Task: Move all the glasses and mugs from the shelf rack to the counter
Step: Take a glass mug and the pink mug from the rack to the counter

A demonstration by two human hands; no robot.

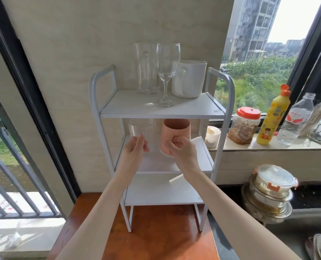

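A white shelf rack (107, 113) stands on a brown counter (156, 239). Its top shelf carries a tall clear glass mug (146, 70), a wine glass (167, 72) and a white mug (190, 79). On the middle shelf, my left hand (134, 149) grips a clear glass (141, 128), fingers curled round its side. Beside it, my right hand (181, 149) holds the handle of a pink mug (175, 130). The bottom shelf (163, 194) is bare.
On the window sill to the right stand a small white cup (213, 136), a red-lidded jar (243, 124), a yellow bottle (272, 117) and a clear water bottle (296, 121). Stacked bowls with a lidded container (272, 186) sit lower right. A railing (15, 184) is at the left.
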